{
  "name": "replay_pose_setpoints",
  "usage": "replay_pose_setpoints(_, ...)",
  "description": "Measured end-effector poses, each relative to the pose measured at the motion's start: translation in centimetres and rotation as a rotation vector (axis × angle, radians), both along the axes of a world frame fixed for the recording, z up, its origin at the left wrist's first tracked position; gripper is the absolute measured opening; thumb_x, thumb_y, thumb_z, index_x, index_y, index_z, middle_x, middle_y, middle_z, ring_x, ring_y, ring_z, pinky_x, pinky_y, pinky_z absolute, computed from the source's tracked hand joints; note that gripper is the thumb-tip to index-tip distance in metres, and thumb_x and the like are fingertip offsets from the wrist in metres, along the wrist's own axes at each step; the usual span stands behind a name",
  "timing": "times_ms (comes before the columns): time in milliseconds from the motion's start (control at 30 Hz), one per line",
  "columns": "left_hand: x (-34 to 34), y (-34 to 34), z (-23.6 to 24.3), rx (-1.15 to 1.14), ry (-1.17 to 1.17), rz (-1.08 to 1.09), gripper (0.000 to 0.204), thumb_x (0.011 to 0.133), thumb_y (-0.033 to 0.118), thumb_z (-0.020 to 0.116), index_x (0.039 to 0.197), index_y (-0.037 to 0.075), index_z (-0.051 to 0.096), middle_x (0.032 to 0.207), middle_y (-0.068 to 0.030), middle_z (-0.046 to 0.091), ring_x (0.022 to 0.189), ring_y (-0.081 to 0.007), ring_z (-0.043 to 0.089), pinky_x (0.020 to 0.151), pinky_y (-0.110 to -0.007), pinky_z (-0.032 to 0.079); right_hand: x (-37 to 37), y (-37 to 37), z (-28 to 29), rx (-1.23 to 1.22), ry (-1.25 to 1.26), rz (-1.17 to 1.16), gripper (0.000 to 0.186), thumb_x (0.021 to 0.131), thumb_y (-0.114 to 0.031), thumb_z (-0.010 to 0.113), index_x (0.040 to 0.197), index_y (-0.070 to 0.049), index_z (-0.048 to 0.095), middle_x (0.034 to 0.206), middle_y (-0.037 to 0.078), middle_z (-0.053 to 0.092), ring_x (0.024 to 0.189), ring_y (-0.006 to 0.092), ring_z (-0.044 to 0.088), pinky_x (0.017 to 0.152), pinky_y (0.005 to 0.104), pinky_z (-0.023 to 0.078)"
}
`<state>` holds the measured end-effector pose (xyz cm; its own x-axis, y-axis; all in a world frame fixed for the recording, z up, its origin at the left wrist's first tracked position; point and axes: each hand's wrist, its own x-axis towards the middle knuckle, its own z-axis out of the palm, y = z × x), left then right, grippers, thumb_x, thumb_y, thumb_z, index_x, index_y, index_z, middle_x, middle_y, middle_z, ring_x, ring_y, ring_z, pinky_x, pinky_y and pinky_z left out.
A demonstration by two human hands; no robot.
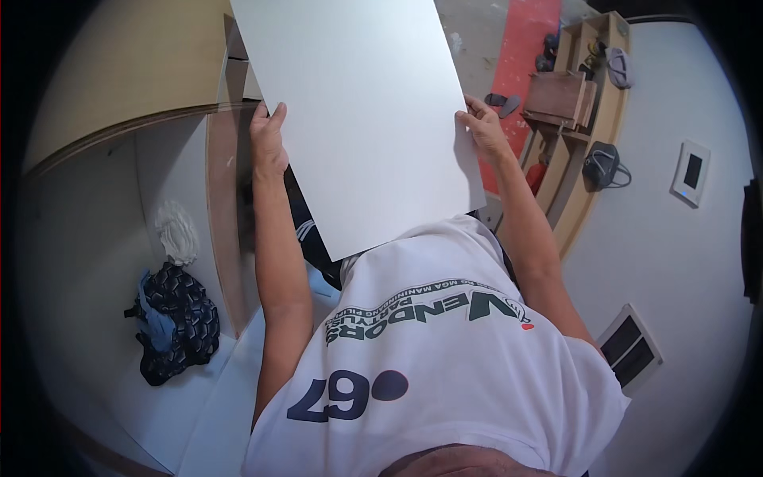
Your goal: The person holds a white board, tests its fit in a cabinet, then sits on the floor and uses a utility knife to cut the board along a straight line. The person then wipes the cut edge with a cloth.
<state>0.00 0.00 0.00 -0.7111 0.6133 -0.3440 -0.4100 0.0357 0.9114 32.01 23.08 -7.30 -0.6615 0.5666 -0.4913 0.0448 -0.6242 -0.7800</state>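
Observation:
A large white flat sheet (362, 119) stretches from the top edge of the view down to my waist, against my white printed shirt. My left hand (270, 131) is closed on its left edge, thumb along the side. My right hand (479, 125) grips the right edge, thumb on the face of the sheet and fingers partly hidden behind it.
A wooden cabinet (127, 71) stands at upper left, with dark patterned cloth (179, 322) and white cloth (176, 230) below it. At right, a wooden shelf (600, 111) holding footwear and bags runs along a white wall (668, 270). Slippers (507, 103) lie on a red mat (513, 48).

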Motion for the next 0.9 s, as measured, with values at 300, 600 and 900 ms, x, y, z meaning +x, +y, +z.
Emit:
replay_pose_setpoints(300,2.1,3.2,3.5,0.138,0.157,0.099,0.029,0.099,0.024,0.057,0.113,-0.001,0.063,0.106,-0.0033,0.067,0.095,-0.0093,0.058,0.087,-0.026,0.046,0.8,2.7,-0.2,0.161,-0.006,-0.116,0.030,0.089,-0.015,0.067,0.112,0.004,0.062,0.100,0.006,0.065,0.093,0.0137,0.058,0.082,0.0275,0.045)
replay_pose_setpoints(600,3.8,0.9,6.8,0.139,0.230,0.274,0.027,0.100,0.032,0.056,0.096,0.007,0.067,0.082,0.0063,0.058,0.078,-0.0031,0.047,0.077,-0.020,0.040,-0.7,4.6,6.2,0.132,0.062,-0.011,0.014,0.090,-0.012,0.069,0.098,-0.002,0.063,0.094,0.004,0.066,0.086,0.0110,0.059,0.079,0.0263,0.046)
replay_pose_setpoints(900,4.8,-1.5,6.7,0.200,0.233,0.332,0.028,0.101,0.031,0.055,0.093,0.007,0.066,0.079,0.0083,0.054,0.077,-0.0022,0.043,0.071,-0.021,0.038,-2.0,4.0,5.9,0.182,0.072,0.057,0.011,0.092,-0.012,0.065,0.098,-0.004,0.060,0.095,0.005,0.066,0.085,0.0143,0.063,0.076,0.0308,0.052)
